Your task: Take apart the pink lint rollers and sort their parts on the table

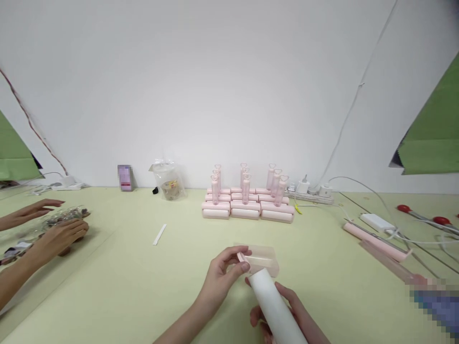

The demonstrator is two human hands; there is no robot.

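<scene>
My left hand (pixel 219 278) pinches a pink piece (pixel 242 259) here, while my right hand (pixel 296 308) grips a white roll (pixel 277 306), its far end just beside my left fingertips! Just beyond my fingers lies a clear cover (pixel 264 260); farther ahead, rows of pink rollers (pixel 245 207) with upright handles (pixel 246 191). Left of my fingers, a white strip (pixel 159 234); well past it, a co-worker's hands (pixel 60 238).
</scene>
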